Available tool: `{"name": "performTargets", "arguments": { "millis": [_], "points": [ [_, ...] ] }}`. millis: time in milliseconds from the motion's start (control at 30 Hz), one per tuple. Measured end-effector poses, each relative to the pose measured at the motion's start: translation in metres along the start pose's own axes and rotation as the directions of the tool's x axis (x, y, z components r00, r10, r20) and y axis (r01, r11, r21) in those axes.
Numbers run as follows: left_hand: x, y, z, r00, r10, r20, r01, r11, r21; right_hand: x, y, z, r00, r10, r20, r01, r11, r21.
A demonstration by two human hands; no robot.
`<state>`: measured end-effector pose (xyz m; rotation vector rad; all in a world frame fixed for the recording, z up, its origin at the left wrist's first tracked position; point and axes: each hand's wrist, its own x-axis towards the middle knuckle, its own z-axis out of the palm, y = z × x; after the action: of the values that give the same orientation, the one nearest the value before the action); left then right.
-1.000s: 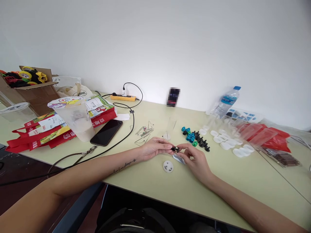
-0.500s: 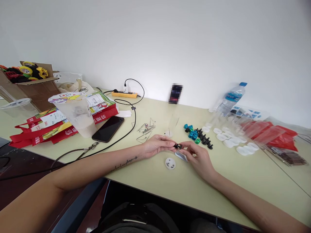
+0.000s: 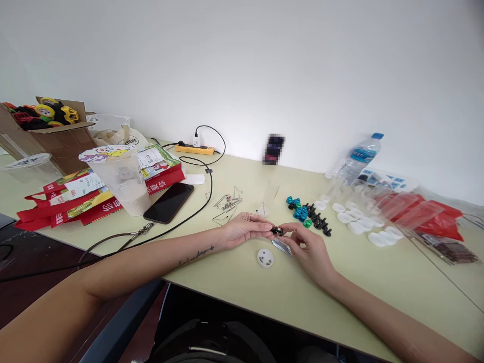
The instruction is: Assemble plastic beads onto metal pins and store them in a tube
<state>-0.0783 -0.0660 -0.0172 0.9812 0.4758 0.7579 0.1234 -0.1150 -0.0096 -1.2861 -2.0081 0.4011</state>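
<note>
Both hands meet over the middle of the pale green counter. The left hand and the right hand each pinch one end of a small black part with the thumb and first fingers pressed together on it. The part is held just above the counter, between the two hands (it is too small to tell its exact shape). Under the right hand lies a little ridged silver piece, and the lower fingers seem to touch it. Just beside it, toward the person, a white round cap lies flat with dark holes in it.

Behind the hands sits a pile of thin bent wires. A bit to the right lie blue and green beads, then a row of small black pieces, then many white caps. A water bottle lies on its side near the wall, and red bags lie past the caps.

On the left, a black phone lies flat beside a plastic cup. A black cable runs across the counter to a yellow power strip. A brown box of toys stands at the far left.
</note>
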Motion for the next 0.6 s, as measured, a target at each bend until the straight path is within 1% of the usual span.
{"name": "performTargets", "arguments": {
  "millis": [233,333,433,500,600],
  "points": [
    [-0.0004,-0.0008,0.0017,1.000,-0.009,-0.008,0.009,1.000,-0.018,0.0007,-0.0021,-0.0023,0.999,0.034,0.039,-0.034,0.999,0.009],
    [-0.0003,-0.0017,0.0017,1.000,-0.001,-0.005,0.001,1.000,-0.015,0.0021,-0.0039,-0.0037,0.996,0.046,0.081,-0.047,0.999,0.020],
    [-0.0004,-0.0012,0.0021,1.000,-0.018,0.002,0.018,1.000,-0.014,0.0029,-0.0050,-0.0039,0.992,0.043,0.121,-0.045,0.999,0.009],
    [-0.0006,-0.0006,0.0025,1.000,-0.027,0.000,0.027,1.000,-0.015,0.0028,-0.0047,-0.0032,0.991,0.053,0.122,-0.054,0.999,-0.001],
    [-0.0008,0.0000,0.0028,1.000,-0.023,-0.004,0.023,1.000,-0.017,0.0021,-0.0030,-0.0015,0.993,0.071,0.092,-0.071,0.997,-0.003]
  ]
}}
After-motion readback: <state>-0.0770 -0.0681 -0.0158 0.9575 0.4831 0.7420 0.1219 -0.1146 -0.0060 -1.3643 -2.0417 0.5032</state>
